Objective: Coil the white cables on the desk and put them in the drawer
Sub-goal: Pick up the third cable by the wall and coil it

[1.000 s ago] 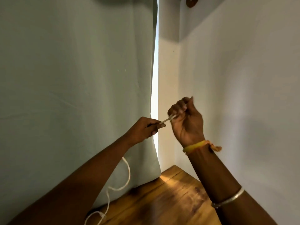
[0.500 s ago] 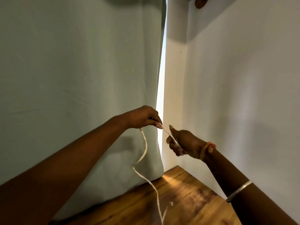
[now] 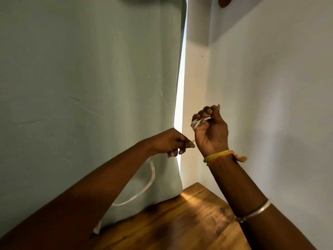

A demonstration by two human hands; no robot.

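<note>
Two bare hands work in the air above a warm brown wooden worktop (image 3: 180, 222) set into a corner, with a pale green curtain (image 3: 90, 87) on one side and a plain white wall (image 3: 270, 105) on the other. The right hand (image 3: 210, 130) is raised, palm toward the person, fingers curled shut around several loops of thin white cable (image 3: 198, 122) wound across them; its grip is pressed together on that small coil. A yellow-orange thread band (image 3: 221, 156) circles this wrist, and a thin silver bangle (image 3: 255, 212) sits further down the forearm. The left hand (image 3: 173, 143) hovers just beside and below, thumb and forefinger pinching the free run of the same cable. From there the slack hangs down behind the left forearm in a loose curve in front of the curtain, its far end reaching the worktop near the curtain's hem. No drawer is in view.

The cable looks light, soft and limp, so it should bend into loops easily but may spring loose if released. Holding it close to the coil, under gentle tension, seems the safest place to guide each turn.
</note>
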